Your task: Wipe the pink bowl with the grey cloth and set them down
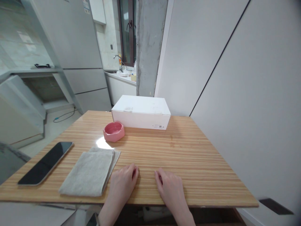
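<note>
Both of my hands rest near the front edge of the wooden table [199, 175], apart from each other. My left hand [124, 179] is curled into a loose fist, just right of a folded grey cloth [87, 172]. A similar fist is made by my right hand [169, 185], with bare tabletop around it. No object shows in either hand. Beyond the cloth sits a pink faceted bowl [114, 135], close to the front left corner of a white box [142, 121]. A black-screened smartphone [47, 164] lies flat at the table's left side.
The closed white box stands along the table's far edge. A white panelled wall [246, 94] runs along the right. Behind are a concrete pillar [150, 47], a fridge [70, 37] and a counter with a sink and faucet [118, 61]. A cable [64, 116] lies on the floor.
</note>
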The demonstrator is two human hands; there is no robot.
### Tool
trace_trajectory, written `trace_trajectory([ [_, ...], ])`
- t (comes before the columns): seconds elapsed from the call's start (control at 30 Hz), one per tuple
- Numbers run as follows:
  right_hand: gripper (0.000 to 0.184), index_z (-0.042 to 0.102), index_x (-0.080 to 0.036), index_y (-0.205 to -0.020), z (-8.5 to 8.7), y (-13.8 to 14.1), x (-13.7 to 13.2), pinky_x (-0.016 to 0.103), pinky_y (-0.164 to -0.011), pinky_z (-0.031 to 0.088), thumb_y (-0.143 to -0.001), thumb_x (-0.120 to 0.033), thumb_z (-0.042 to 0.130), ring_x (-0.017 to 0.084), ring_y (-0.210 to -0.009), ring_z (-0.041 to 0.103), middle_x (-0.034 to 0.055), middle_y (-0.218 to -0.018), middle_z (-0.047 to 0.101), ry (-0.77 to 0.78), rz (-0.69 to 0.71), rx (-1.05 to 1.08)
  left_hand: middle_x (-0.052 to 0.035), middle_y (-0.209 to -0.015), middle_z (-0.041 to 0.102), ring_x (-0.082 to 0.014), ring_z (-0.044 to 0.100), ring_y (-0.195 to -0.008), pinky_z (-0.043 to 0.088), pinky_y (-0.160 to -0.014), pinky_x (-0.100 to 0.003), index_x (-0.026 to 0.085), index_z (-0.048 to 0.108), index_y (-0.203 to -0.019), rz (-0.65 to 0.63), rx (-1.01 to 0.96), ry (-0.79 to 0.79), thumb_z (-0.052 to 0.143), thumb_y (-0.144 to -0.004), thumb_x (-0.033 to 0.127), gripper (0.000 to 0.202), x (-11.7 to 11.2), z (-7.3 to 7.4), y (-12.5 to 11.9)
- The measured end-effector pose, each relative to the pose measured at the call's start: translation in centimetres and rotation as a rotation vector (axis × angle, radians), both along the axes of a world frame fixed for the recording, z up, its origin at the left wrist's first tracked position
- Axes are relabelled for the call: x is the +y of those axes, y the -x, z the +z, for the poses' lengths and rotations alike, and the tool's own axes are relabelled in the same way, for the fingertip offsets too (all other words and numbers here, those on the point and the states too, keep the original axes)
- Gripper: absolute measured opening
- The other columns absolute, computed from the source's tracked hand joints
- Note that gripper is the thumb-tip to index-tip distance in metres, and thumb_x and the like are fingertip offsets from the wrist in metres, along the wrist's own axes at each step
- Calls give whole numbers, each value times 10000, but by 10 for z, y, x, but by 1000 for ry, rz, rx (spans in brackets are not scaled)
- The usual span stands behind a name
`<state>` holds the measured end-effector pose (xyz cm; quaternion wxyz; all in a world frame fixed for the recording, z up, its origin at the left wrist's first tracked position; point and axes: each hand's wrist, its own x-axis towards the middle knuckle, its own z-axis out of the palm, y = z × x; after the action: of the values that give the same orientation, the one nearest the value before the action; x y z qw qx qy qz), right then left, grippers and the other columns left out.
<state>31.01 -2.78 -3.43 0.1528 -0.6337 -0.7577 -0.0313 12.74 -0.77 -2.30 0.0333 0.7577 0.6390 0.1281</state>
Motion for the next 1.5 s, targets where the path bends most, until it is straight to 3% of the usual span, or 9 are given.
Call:
trace_trajectory([
  [1.1, 273, 549, -226, -727, -3, 0, 1, 273, -535, 195, -935, -267, 376, 167, -575, 607, -4, -614, 641, 27, -17, 36, -21, -742, 704, -186, 656, -678, 336, -562, -272, 215, 576, -732, 10, 10, -9, 325, -922, 301, 326, 1, -2, -1],
  [1.5, 275, 527, -220, -701, -4, 0, 1, 271, -538, 199, -932, -261, 384, 152, -562, 594, -12, -602, 629, -6, -6, 55, -30, -742, 702, -230, 663, -673, 361, -547, -297, 223, 577, -774, -6, 50, -4, 284, -931, 292, 339, -1, -4, -3],
])
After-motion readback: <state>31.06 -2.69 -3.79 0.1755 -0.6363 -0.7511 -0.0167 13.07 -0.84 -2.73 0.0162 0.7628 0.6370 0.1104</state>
